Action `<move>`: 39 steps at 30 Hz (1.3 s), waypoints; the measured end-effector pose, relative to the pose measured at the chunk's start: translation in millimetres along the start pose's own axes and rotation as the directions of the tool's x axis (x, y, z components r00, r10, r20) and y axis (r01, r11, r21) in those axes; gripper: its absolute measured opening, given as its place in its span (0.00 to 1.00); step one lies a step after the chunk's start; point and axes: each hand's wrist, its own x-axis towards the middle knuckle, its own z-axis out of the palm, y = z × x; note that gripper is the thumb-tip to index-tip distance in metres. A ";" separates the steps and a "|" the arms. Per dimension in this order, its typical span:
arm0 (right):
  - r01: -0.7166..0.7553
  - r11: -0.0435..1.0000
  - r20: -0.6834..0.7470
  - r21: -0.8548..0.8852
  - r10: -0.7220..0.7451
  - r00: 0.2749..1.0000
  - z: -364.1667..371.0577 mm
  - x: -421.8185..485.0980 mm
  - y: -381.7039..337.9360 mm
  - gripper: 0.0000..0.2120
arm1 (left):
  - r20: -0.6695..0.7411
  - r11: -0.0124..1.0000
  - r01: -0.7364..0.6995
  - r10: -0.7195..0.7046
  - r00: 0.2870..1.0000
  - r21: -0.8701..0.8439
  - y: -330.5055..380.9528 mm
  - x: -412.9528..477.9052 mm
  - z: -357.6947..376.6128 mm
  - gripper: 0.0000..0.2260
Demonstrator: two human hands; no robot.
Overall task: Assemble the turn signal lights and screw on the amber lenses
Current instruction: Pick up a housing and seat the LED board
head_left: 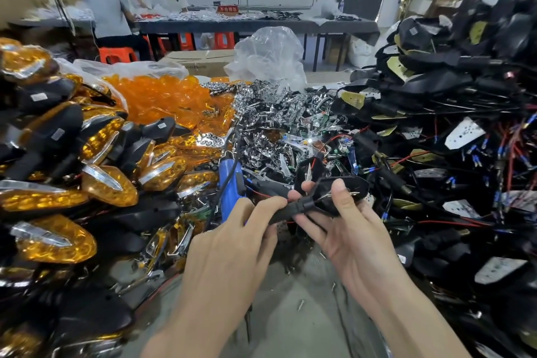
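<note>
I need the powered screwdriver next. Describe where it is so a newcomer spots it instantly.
Start at the heap of loose amber lenses and the chrome reflector pile to its right. Follow the seam between them down toward the left hand holding a black housing; the screwdriver lies just beyond its knuckles. It is the only large blue body here, with a black cord along it.

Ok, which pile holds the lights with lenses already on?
The left pile: black housings wearing amber lenses. The bagged lenses behind it are loose; the right pile is lensless wired housings.
</note>
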 end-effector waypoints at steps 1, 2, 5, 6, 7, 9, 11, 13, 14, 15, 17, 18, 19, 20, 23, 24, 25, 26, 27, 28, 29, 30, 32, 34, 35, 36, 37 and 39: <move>-0.004 1.000 -0.003 0.006 0.004 1.000 0.4 0.2 0.1 0.16 | -0.007 1.000 0.001 -0.001 1.000 0.011 -0.5 0.0 0.1 0.12; -0.009 1.000 -0.006 0.012 0.009 1.000 0.5 0.3 -0.2 0.15 | -0.014 1.000 -0.001 0.002 1.000 0.021 -1.0 0.2 0.6 0.12; -0.015 1.000 -0.012 0.014 0.015 1.000 0.2 0.5 -0.8 0.16 | -0.020 0.999 -0.018 0.018 1.000 0.029 -1.5 1.8 1.4 0.13; -0.013 1.000 -0.011 0.013 0.013 1.000 -0.1 0.4 -0.9 0.16 | -0.020 0.999 -0.024 0.025 0.999 0.022 -1.7 2.2 1.3 0.14; -0.011 1.000 -0.010 0.011 0.011 1.000 -0.3 0.2 -0.5 0.16 | -0.020 0.999 -0.031 0.031 0.999 0.011 -2.0 2.4 0.8 0.14; -0.009 1.000 -0.009 0.004 0.009 1.000 -0.5 0.0 0.2 0.16 | -0.015 0.999 -0.048 0.048 0.999 -0.010 -2.6 2.3 -1.2 0.14; -0.005 1.000 -0.012 0.003 0.005 1.000 -0.4 0.2 0.5 0.18 | -0.004 0.997 -0.071 0.071 0.997 -0.021 -2.7 1.6 -2.8 0.15; 0.003 1.000 -0.015 0.019 -0.003 1.000 0.1 0.3 0.3 0.19 | 0.007 0.996 -0.082 0.082 0.997 -0.018 -2.3 1.0 -3.2 0.15; 0.007 1.000 -0.017 0.025 -0.006 1.000 0.5 0.2 0.4 0.19 | 0.012 0.996 -0.087 0.087 0.996 -0.013 -2.3 0.7 -3.1 0.15; 0.009 1.000 -0.019 0.024 -0.008 1.000 0.9 -0.1 0.6 0.20 | 0.015 0.996 -0.089 0.089 0.996 -0.008 -2.4 0.6 -2.9 0.15; 0.010 1.000 -0.018 0.015 -0.009 1.000 1.1 -0.9 1.3 0.24 | 0.018 0.996 -0.092 0.092 0.996 0.000 -3.0 0.0 -2.9 0.15; 0.007 1.000 -0.017 0.014 -0.007 1.000 1.0 -1.0 1.7 0.27 | 0.020 0.996 -0.092 0.092 0.996 0.002 -3.1 0.0 -3.3 0.15; 0.005 1.000 -0.016 0.014 -0.005 1.000 0.7 -1.1 1.8 0.28 | 0.020 0.996 -0.093 0.093 0.995 0.003 -3.3 0.1 -3.6 0.15; 0.003 1.000 -0.017 0.012 -0.003 1.000 0.5 -0.7 1.8 0.29 | 0.019 0.995 -0.095 0.095 0.995 0.001 -3.4 0.5 -3.7 0.15; 0.003 1.000 -0.019 0.014 -0.003 1.000 -0.5 0.3 1.4 0.25 | -0.001 0.993 -0.121 0.121 0.993 0.003 -4.8 1.5 -3.4 0.15; 0.003 1.000 -0.017 0.017 -0.002 1.000 -0.6 0.4 1.1 0.24 | -0.010 0.991 -0.131 0.131 0.991 0.007 -5.3 1.9 -3.5 0.15; 0.001 1.000 -0.014 0.020 -0.001 1.000 -0.4 0.2 0.8 0.23 | -0.018 0.990 -0.140 0.140 0.990 0.010 -5.8 2.3 -3.2 0.15; -0.001 1.000 -0.012 0.024 0.001 1.000 -0.3 -0.2 0.8 0.22 | -0.022 0.989 -0.150 0.150 0.988 0.013 -6.1 2.1 -2.9 0.15; -0.003 1.000 -0.012 0.027 0.004 1.000 0.1 -0.4 1.0 0.22 | -0.021 0.988 -0.155 0.155 0.988 0.017 -5.9 1.8 -2.8 0.15; -0.006 1.000 -0.014 0.027 0.007 1.000 0.2 -0.4 1.4 0.23 | -0.015 0.988 -0.155 0.156 0.988 0.024 -5.6 1.4 -2.4 0.16; -0.011 1.000 -0.016 0.021 0.012 1.000 0.2 -0.3 1.7 0.24 | -0.009 0.988 -0.151 0.151 0.988 0.032 -4.9 1.1 -1.8 0.16; -0.017 1.000 -0.018 0.013 0.018 1.000 0.5 0.1 2.1 0.26 | -0.006 0.989 -0.145 0.145 0.989 0.043 -4.3 1.0 -1.0 0.16; -0.025 1.000 -0.016 0.006 0.025 1.000 1.0 0.4 2.8 0.28 | -0.009 0.989 -0.134 0.135 0.991 0.056 -3.5 1.1 -0.1 0.17; -0.030 0.999 -0.014 0.016 0.031 0.999 2.2 0.3 4.6 0.28 | -0.012 0.991 -0.129 0.129 0.992 0.047 -2.6 1.6 0.3 0.16; -0.036 0.999 -0.016 0.019 0.037 0.999 3.4 -0.2 6.5 0.28 | -0.018 0.993 -0.110 0.111 0.994 0.028 -1.8 1.5 0.0 0.15; -0.040 0.999 -0.018 0.021 0.040 0.999 4.4 -0.2 8.8 0.27 | -0.031 0.997 -0.081 0.081 0.996 -0.004 -0.7 1.8 -0.4 0.13; -0.040 0.999 -0.020 0.021 0.041 0.999 4.8 -0.1 11.0 0.26 | -0.047 0.998 -0.047 0.045 0.998 -0.042 0.7 2.5 -1.7 0.12; -0.043 0.999 -0.019 0.022 0.043 0.999 6.0 0.7 14.9 0.23 | -0.068 0.997 -0.019 0.014 0.998 -0.077 1.8 3.1 -2.4 0.12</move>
